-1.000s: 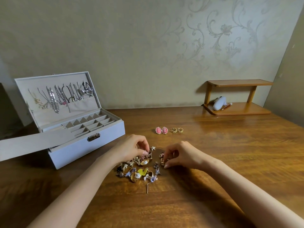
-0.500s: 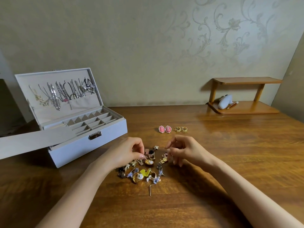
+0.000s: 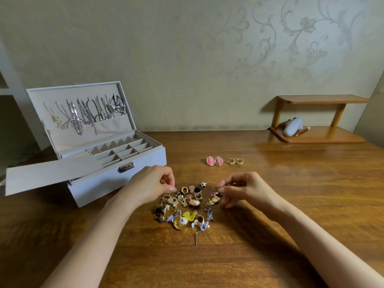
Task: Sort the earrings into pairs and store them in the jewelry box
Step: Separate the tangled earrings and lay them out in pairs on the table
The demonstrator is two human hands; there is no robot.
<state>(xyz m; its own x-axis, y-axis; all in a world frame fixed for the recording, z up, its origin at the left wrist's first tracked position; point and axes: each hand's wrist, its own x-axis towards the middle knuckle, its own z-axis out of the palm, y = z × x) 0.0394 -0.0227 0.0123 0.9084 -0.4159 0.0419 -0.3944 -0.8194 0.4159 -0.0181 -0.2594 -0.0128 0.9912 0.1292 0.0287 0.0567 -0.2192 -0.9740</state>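
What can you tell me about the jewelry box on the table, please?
The jewelry box is pale grey and rectangular, standing open on the left of the wooden table. Its raised lid holds hanging necklaces above a fabric pocket. Inside, beige compartments look empty. A metal latch sits on the front, and a flat grey panel juts out leftward.

Two pink earrings (image 3: pixel 210 161), two gold earrings (image 3: pixel 231 161), one box (image 3: pixel 99 190).
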